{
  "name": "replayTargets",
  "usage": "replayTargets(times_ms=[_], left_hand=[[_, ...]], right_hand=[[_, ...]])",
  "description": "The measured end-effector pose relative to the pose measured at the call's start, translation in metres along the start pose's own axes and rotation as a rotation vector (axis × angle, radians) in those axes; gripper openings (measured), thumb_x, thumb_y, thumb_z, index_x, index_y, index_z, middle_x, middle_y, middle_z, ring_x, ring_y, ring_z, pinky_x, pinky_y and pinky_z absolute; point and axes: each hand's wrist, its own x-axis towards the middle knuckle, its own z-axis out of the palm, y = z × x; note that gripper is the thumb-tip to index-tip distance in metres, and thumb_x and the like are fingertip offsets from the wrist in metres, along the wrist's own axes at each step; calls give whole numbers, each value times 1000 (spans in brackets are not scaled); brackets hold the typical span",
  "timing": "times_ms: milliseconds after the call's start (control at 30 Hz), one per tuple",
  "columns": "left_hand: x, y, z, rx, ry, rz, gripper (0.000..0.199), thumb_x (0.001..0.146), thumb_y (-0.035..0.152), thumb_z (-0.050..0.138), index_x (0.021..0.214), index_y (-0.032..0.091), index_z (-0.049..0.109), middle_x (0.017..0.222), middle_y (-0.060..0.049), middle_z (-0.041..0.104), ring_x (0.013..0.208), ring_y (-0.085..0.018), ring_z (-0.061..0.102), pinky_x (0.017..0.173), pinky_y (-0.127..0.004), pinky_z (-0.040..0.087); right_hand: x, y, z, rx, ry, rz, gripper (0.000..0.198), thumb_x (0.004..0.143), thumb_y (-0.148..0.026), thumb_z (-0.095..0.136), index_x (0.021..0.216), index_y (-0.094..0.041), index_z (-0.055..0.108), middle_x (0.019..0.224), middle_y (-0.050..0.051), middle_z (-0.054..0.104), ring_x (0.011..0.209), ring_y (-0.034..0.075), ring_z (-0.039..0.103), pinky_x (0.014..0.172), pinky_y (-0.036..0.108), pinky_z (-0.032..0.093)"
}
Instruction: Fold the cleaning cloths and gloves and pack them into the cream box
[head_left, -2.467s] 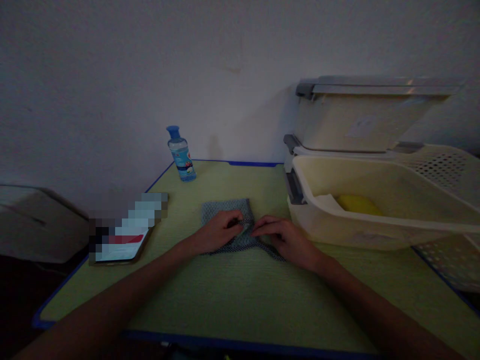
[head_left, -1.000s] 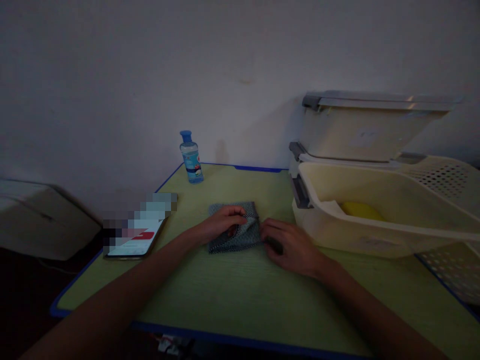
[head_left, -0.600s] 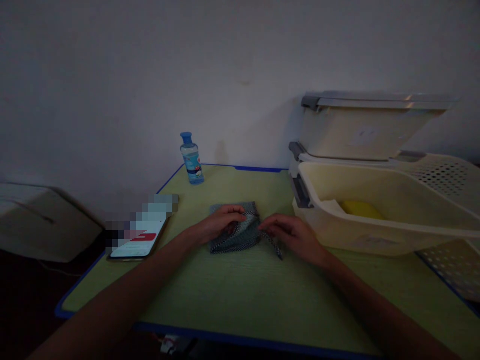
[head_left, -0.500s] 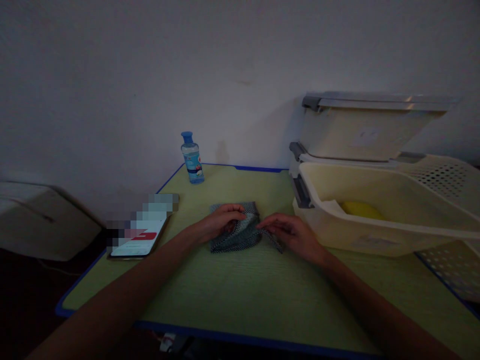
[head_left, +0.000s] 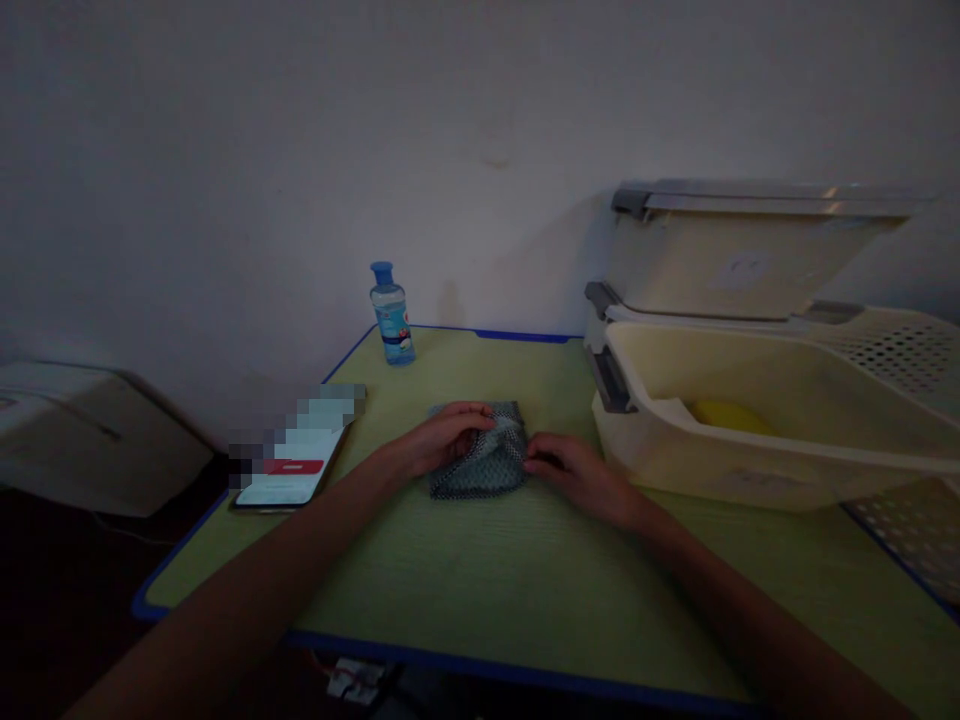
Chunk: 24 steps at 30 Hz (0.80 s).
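A grey-green patterned cloth [head_left: 484,478], folded into a small bundle with a dark-and-light chequered border, lies on the middle of the table. My left hand [head_left: 450,435] is closed over its upper left part, thumb pressed on a raised fold. At the cloth's right edge, my right hand [head_left: 574,475] has thumb and fingers brought together in a pinch on the edge. The fingertips of my left hand are partly hidden by the fabric.
The table [head_left: 450,580] has a blue rim. A blue-capped bottle [head_left: 393,318] stands at the back left, and a lit phone [head_left: 292,480] lies at the left edge. On the right, a cream storage box [head_left: 750,470] with a raised lid [head_left: 720,265] holds something yellow [head_left: 727,416].
The loose corner that stuck out at the cloth's right has been folded in against the bundle. My right hand's fingers have drawn together at that edge; my left hand keeps its hold.
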Motion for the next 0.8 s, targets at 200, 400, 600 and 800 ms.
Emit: replayTargets(times_ms=[200,400,600,800], left_hand=[[2,3,-5,-36,26,-13,6,67,8,63,69,13,59,61,0,62,53,-9,58,54,-18,47],[1,8,-12,-50,26,-78,10,71,20,60,78,13,62,66,-3,66,61,-15,62,63,-26,50],[1,9,-16,-75,23,-135,22,76,28,55,88,11,61,69,-5,68,68,-20,64,71,-32,49],[1,10,-13,-42,30,-80,17,75,26,56,81,12,61,66,-4,66,64,-18,63,66,-29,49]], right_hand=[[2,-6,8,-117,29,5,14,79,-10,52,66,-16,53,68,-1,51,65,12,49,61,24,37],[0,-3,16,-132,193,-42,14,72,-4,58,71,-17,53,73,-1,52,69,12,51,61,23,40],[-2,-7,18,-319,130,-272,24,82,-7,49,98,-17,64,99,8,60,92,18,52,81,32,44],[-1,-8,19,-446,22,-284,34,85,-8,44,112,-21,61,116,3,61,100,21,51,86,39,42]])
